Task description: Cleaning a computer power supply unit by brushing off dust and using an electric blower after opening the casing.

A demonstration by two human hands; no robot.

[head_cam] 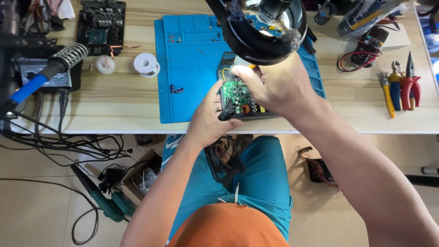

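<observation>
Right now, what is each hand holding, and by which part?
Left hand grips the green circuit board at its near-left edge. Right hand pinches a slim yellow-handled tool by the handle; its tip is hidden.

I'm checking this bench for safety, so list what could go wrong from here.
1. The board sits at the table edge, steadied only by the left hand; it might slip into the lap.
2. The magnifier hangs just above the right hand, which holds a small tool over the board; lifting could bump it.
3. Cables dangle off the edge by the soldering iron; a snag could drag it down.
</observation>
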